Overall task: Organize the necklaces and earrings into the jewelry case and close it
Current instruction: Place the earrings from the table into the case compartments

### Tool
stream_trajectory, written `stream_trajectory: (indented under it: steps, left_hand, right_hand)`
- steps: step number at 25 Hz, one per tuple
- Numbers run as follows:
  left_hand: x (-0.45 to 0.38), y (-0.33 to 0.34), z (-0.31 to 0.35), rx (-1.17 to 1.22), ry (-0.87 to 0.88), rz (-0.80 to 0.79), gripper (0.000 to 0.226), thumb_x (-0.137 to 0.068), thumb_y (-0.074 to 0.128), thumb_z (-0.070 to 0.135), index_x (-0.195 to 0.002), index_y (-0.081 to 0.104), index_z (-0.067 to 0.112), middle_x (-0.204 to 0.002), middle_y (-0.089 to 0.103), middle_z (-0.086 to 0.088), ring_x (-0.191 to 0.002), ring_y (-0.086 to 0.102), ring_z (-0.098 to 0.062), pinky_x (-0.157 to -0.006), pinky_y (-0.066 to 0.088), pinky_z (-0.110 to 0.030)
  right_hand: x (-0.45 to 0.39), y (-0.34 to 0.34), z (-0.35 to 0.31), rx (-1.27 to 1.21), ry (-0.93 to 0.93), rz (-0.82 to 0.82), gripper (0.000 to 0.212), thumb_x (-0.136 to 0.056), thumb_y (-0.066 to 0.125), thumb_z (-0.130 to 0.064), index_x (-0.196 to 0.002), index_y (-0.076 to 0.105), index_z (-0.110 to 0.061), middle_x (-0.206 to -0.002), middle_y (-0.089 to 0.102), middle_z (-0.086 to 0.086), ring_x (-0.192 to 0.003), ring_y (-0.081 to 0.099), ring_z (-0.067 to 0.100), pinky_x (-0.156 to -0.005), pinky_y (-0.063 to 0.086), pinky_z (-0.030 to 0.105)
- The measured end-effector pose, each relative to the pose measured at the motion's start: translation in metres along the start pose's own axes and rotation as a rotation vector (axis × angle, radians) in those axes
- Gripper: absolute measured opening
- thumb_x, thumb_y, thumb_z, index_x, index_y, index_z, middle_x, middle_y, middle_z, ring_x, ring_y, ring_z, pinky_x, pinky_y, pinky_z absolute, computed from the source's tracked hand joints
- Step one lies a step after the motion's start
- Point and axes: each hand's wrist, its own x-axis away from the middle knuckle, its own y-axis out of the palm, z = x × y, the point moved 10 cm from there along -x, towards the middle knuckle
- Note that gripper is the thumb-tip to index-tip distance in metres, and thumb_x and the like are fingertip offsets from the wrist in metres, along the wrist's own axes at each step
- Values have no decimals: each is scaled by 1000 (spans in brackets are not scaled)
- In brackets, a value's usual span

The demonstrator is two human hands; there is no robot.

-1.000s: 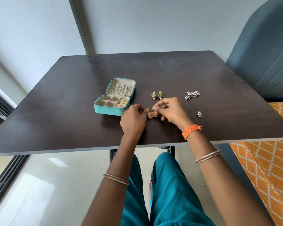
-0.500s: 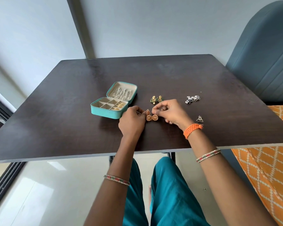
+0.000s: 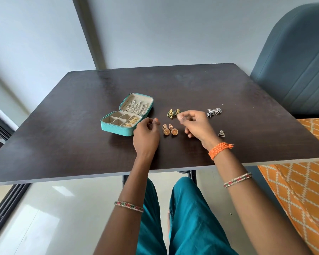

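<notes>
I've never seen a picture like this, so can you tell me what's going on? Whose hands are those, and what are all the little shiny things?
A camera on a person's head looks down at their own hands. The left hand and right hand hover over a dark brown wooden table, holding nothing I can see. Between them lie two round gold earrings. Nearby are green-and-gold earrings, silver earrings and a small triangular earring. The open teal jewelry case already holds some jewelry.

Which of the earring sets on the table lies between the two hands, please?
The round gold earrings, between left hand and right hand; the green-gold, silver and triangular ones lie farther out.
</notes>
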Motion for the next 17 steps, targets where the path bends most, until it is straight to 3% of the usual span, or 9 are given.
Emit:
stream_trajectory:
  steps: [4, 7, 12, 17]
  left_hand:
    - [25, 10, 38, 128, 188, 46, 28, -92, 52, 38, -79, 65, 17, -61, 60, 8, -59, 57, -12, -59, 44, -29]
    - [42, 52, 71, 67, 307, -125, 23, -90, 57, 36, -80, 65, 17, -56, 54, 10, -56, 51, -8, -57, 41, -27]
    - [65, 126, 89, -215, 345, -360, 21, -92, 54, 39, -95, 67, 22, -95, 69, 4, -93, 62, -20, -68, 41, -29]
    - [65, 160, 93, -399, 368, -379, 24, -91, 55, 38, -92, 67, 17, -98, 68, -1, -99, 60, -25, -69, 39, -32]
  right_hand:
    - [11, -60, -19, -141, -77, 245, 11, -92, 58, -14, -92, 68, -10, -70, 59, -1, -46, 47, 2, -41, 38, 17]
    - [18, -111, -7, -80, -42, 331, 14, -91, 55, -10, -89, 69, -13, -68, 59, -2, -48, 47, 1, -41, 35, 14]
    - [29, -144, 41, 8, 183, 307, 18, -94, 49, -9, -94, 67, -10, -70, 58, -1, -55, 48, 8, -37, 38, 12]
    - [30, -146, 56, -60, 178, 319, 17, -95, 48, -5, -96, 65, -4, -71, 56, 4, -56, 49, 11, -39, 42, 11]
